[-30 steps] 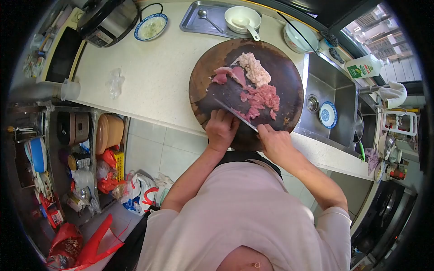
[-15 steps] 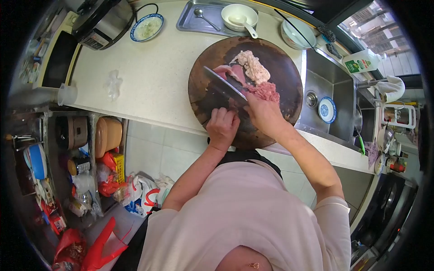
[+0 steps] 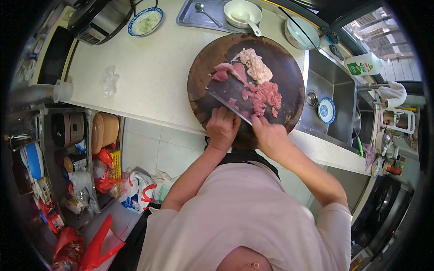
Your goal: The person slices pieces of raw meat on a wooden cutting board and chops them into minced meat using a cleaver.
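My right hand (image 3: 270, 136) grips a kitchen knife (image 3: 229, 107) by its handle, low over the round wooden chopping board (image 3: 201, 74). The blade slants up and left, seen nearly edge-on. Close against its near side, my left hand (image 3: 222, 127) is closed with the fingers curled down; what lies under them is hidden. Beyond the blade are small cut bits of pink meat (image 3: 233, 103). A loose heap of chopped red meat (image 3: 263, 95) spreads at the board's right. Behind it sit a pale chopped heap (image 3: 255, 65) and larger pink meat pieces (image 3: 230, 71).
Behind the board, a metal tray (image 3: 187, 18) holds a spoon and a white bowl (image 3: 244, 13). A glass bowl (image 3: 300, 34) stands by the sink (image 3: 337, 81). At the left are a blue-rimmed plate (image 3: 145, 21), a cooker (image 3: 97, 22) and a crumpled plastic bag (image 3: 110, 82).
The knife and my right hand have moved down toward me, from beside the larger meat pieces to my left fingers. The chopped red meat is more spread out. My left hand stays nearly in place.
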A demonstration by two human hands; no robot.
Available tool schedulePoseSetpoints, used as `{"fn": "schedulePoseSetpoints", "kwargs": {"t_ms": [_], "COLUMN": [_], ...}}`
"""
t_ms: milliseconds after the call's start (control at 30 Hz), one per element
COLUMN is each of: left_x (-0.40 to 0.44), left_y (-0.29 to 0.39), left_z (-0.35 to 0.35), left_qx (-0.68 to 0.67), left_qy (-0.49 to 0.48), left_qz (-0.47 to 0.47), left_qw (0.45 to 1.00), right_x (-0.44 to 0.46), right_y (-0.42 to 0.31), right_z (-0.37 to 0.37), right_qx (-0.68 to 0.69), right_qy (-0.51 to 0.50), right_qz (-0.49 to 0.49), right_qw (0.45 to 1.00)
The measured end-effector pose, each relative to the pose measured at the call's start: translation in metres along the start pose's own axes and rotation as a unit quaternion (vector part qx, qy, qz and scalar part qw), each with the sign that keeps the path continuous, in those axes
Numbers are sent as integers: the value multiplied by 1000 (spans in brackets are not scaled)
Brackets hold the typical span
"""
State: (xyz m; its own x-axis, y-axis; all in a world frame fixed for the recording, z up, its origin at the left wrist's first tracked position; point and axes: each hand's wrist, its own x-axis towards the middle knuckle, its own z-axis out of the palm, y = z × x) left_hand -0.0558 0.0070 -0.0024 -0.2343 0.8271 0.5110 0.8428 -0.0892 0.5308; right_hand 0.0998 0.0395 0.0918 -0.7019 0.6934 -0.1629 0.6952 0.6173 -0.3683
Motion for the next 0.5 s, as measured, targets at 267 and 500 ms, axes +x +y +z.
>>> {"fn": "schedulePoseSetpoints", "kwargs": {"t_ms": [267,500], "left_x": [-6,-2], "left_y": [3,10], "left_z": [-3,-10], "left_qx": [19,-68], "left_qy": [-12,15], "left_qz": [-5,-66], "left_qw": [1000,995], "right_x": [40,2], "right_y": [18,22], "right_z": [-5,-15], "right_qx": [61,129], "right_qy": [45,148], "right_qz": [59,140], "right_qw": [995,971]}}
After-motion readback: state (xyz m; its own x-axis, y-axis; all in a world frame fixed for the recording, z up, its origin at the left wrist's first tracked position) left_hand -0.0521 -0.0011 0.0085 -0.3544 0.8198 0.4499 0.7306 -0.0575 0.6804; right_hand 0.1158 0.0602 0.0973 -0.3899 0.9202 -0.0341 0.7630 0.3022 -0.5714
